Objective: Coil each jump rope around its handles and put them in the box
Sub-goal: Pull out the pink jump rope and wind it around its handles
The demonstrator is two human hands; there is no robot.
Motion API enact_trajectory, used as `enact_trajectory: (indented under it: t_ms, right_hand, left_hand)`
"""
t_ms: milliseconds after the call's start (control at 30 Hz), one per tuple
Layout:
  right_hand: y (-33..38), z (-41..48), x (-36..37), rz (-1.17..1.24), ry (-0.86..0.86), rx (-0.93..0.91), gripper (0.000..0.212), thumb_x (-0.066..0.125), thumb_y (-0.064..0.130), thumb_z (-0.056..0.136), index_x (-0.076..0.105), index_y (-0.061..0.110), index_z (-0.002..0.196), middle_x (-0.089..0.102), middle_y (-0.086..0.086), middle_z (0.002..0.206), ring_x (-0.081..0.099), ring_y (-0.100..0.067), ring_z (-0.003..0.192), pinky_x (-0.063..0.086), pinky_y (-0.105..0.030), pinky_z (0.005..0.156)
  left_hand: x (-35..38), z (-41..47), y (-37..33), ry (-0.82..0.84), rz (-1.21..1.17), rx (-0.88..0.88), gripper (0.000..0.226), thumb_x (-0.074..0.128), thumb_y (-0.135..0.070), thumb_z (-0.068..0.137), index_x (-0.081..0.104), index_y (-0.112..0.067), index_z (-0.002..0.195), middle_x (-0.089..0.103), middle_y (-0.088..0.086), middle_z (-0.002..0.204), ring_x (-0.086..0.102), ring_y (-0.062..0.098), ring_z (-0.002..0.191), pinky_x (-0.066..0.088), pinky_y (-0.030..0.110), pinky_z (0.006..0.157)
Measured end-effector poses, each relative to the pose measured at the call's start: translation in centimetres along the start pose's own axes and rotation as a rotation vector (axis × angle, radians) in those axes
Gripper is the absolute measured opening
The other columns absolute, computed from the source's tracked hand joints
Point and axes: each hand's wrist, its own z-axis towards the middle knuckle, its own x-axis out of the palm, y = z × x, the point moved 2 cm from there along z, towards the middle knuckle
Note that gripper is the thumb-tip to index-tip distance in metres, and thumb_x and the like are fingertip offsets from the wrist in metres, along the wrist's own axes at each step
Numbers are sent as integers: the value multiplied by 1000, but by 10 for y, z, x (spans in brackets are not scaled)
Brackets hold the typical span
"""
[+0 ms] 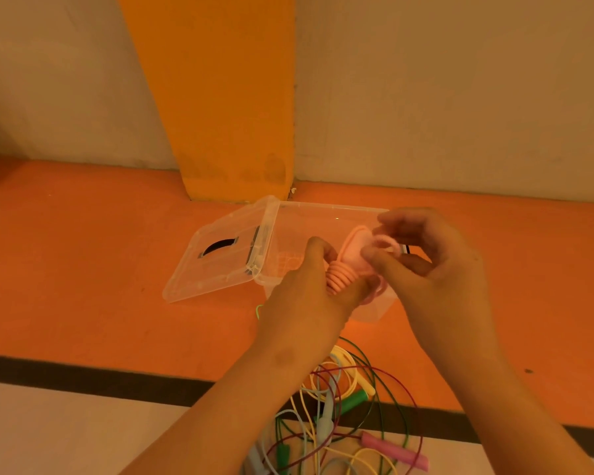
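A pink jump rope is held above the clear plastic box. Several turns of its cord are wound tightly round its handles. My left hand grips the wound handles from below. My right hand pinches a loop of the pink cord at the top of the bundle. The box stands open on the orange floor, its clear lid folded out flat to the left.
A tangled pile of loose jump ropes lies near me under my forearms: green, yellow, pale blue and dark red cords, with a pink handle and green handles. An orange pillar and pale wall stand behind the box.
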Motion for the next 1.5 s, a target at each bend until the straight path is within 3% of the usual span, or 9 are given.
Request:
enact_trajectory:
  t_ms: [200,267,433,700,933,1067,1267,1400,1500]
  right_hand:
    - [-14,2,-1,-117,44,164,47,70,28,80,55,27,125,60,13,120,55,-5,114,43,-29,100]
    - [-17,2,-2,-141,25,209,38,64,33,84,58,27,122,62,11,119,56,-8,112,45,-30,98]
    - [-15,5,-3,-90,50,142,19,54,14,94,67,25,102,67,10,100,59,7,88,41,-4,72]
    - [-16,1,0,-185,65,16,33,63,8,88,65,41,94,56,7,106,55,-3,101,45,-16,80]
    - [-15,-6,7,-275,59,41,48,63,-2,86,61,44,100,46,4,103,50,-5,96,39,-2,68]
    - [-15,-8,5,-154,-44,138,32,71,9,82,59,29,103,58,9,86,57,-1,81,42,-8,64]
    - [-4,-13,11,-73,-30,129,25,73,1,77,64,24,74,65,11,74,60,2,73,41,-6,62]
    - [-5,-9,1,-16,-97,159,20,75,6,77,66,24,73,66,11,68,59,4,68,41,-4,61]
    - [-6,-6,-2,7,-120,160,20,75,9,77,68,27,73,67,16,72,60,3,69,43,-7,64]
  left_hand:
    - [-2,-1,-3,-48,-116,-16,49,64,-66,75,47,-29,102,67,-2,77,66,16,64,55,50,64]
    - [-5,2,-4,-83,-119,-6,41,64,-56,80,47,-28,105,66,-3,82,66,14,68,56,48,66]
    - [-5,4,-4,-87,-206,-15,26,66,-43,84,46,-32,97,64,-7,81,65,8,65,56,33,59]
    - [-4,7,-2,-78,-308,-105,36,67,-45,82,50,-20,102,69,12,92,69,33,82,57,52,72]
    - [-2,12,6,-116,-331,-120,33,68,-44,83,49,-21,98,67,12,90,67,34,80,55,49,71]
    - [-4,15,4,-154,-338,-104,27,66,-43,85,49,-23,92,63,4,84,63,22,74,52,39,67]
    - [-4,11,0,-135,-366,-92,37,64,-43,86,51,-12,102,67,13,87,67,30,78,55,44,71]
    - [-2,8,-4,-71,-394,-75,48,67,-57,75,53,-20,102,69,15,94,68,36,81,56,54,76]
    - [-3,7,-7,-71,-421,-80,36,65,-48,85,53,-19,103,68,16,96,68,38,83,56,54,76]
